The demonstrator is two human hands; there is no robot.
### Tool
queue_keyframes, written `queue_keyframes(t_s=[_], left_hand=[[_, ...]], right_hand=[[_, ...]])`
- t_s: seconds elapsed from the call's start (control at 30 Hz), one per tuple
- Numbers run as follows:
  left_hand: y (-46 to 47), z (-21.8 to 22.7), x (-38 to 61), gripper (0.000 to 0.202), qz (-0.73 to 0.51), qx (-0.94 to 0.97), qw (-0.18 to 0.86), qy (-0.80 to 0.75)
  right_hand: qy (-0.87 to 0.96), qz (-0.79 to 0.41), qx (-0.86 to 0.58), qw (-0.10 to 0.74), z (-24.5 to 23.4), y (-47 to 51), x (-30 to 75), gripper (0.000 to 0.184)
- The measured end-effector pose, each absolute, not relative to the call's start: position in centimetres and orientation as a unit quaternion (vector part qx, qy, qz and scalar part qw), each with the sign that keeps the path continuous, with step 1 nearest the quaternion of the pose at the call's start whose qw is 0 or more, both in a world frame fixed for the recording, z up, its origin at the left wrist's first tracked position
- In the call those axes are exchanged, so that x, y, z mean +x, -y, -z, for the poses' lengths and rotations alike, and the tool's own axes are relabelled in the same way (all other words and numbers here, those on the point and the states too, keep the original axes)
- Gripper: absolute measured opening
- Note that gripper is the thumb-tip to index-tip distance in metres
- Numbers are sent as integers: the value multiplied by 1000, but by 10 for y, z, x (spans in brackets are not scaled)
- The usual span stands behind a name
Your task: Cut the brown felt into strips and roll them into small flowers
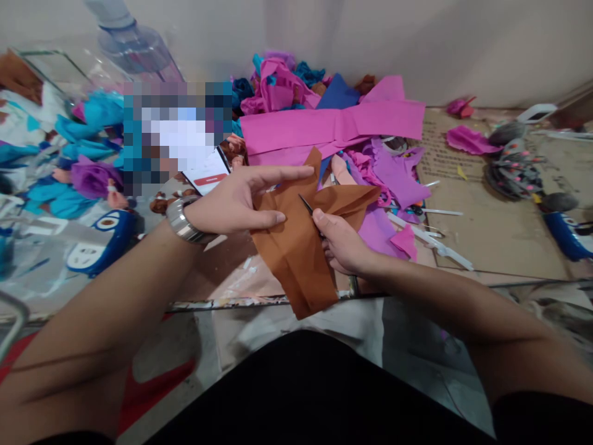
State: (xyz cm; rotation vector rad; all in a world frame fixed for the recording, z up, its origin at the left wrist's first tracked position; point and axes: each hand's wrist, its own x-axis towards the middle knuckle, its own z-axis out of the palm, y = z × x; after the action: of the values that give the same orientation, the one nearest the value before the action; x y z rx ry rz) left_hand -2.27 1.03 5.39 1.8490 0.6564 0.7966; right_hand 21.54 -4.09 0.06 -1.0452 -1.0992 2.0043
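Wall (417, 43): pale grey, plain, set behind the counter; faint darker vertical bands are seen near its middle. Counter (227, 275): pinkish-tan top, pushed close to the wall, front edge worn and chipped. Floor (412, 380): grey, largely hidden; a red curved object (160, 392), unidentifiable, is seen at lower left. Light: muted, diffuse, softly shadowed.

There are two hands (231, 201) (340, 244) — one watch (184, 221), one bottle (141, 52).
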Motion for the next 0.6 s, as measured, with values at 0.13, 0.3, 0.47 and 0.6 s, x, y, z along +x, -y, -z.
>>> queue_keyframes(t_s=[0.13,0.3,0.47,0.6], left_hand=[[-10,-55,-22,80,-328,752,500,-276],[-8,-54,-19,79,-337,754,492,-273],[-5,-50,-16,80,-325,774,476,-262],[-2,-48,-11,80,-321,769,483,-268]], right_hand=[[404,-765,-392,312,-1,41,215,60],[391,-774,-387,313,-1,40,215,63],[394,-767,-396,316,0,40,215,63],[401,-760,-393,327,1,41,214,62]])
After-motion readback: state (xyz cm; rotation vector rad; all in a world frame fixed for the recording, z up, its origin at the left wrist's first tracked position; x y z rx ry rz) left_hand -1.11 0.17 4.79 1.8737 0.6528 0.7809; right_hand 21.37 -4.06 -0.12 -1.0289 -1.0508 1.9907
